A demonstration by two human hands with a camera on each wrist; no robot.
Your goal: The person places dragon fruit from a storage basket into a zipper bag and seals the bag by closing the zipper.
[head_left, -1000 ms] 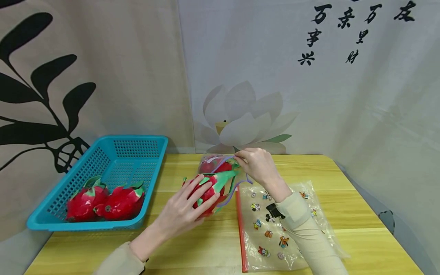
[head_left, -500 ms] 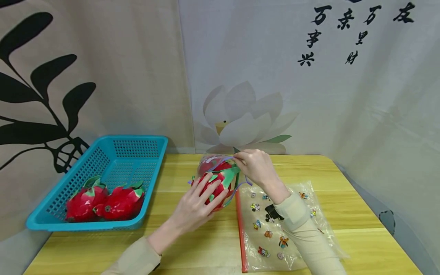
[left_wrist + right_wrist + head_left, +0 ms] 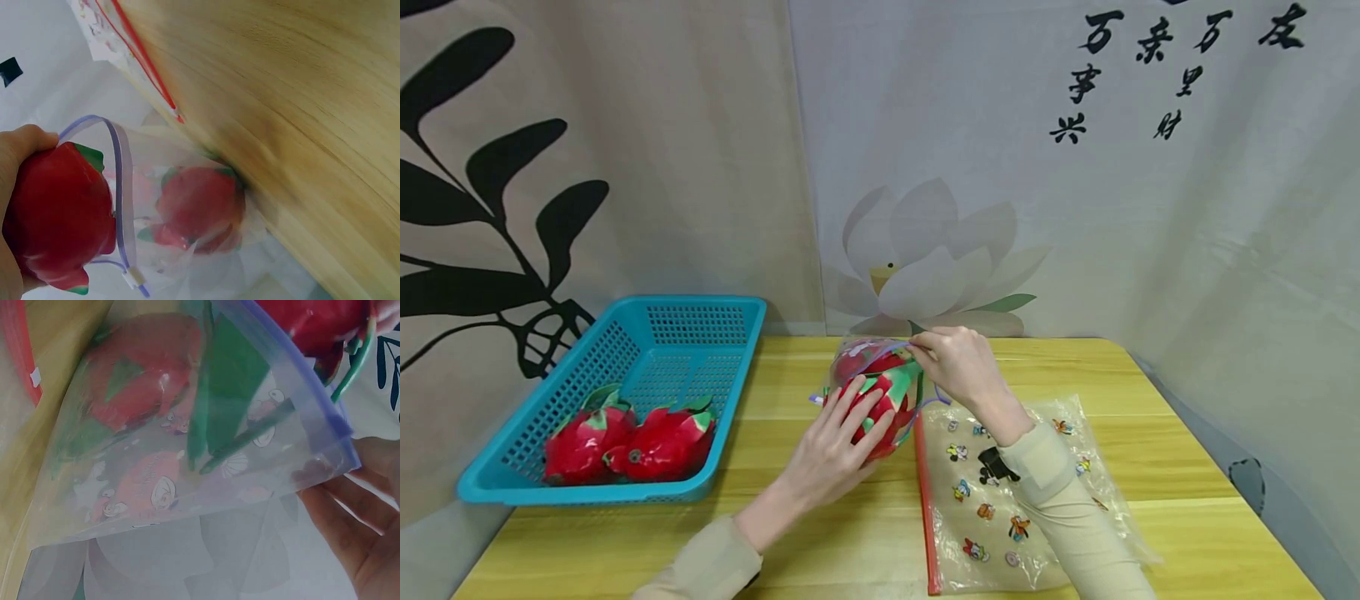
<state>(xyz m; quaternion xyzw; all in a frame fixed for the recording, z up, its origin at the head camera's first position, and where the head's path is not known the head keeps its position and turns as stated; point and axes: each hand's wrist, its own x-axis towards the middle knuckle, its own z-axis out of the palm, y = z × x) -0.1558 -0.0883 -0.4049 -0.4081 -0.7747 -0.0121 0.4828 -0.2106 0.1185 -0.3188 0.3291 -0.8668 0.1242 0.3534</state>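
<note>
My left hand grips a red dragon fruit with green-tipped scales. The fruit is at the mouth of a clear slider bag with a purple zip, its long green leaves reaching inside in the right wrist view. At the bag's upper edge, my right hand pinches the zip strip and keeps the mouth spread. A second dragon fruit lies inside the bag, toward its bottom. The left fingers spread over the near side of the held fruit and partly cover it.
A blue plastic basket on the left holds two more dragon fruits. Under the right forearm lies a flat clear bag with a red zip and cartoon prints. The wooden table meets a printed curtain behind.
My left hand has moved right and slightly away from me, carrying the dragon fruit into the mouth of the slider bag. My right hand has stayed almost still on the bag's edge.
</note>
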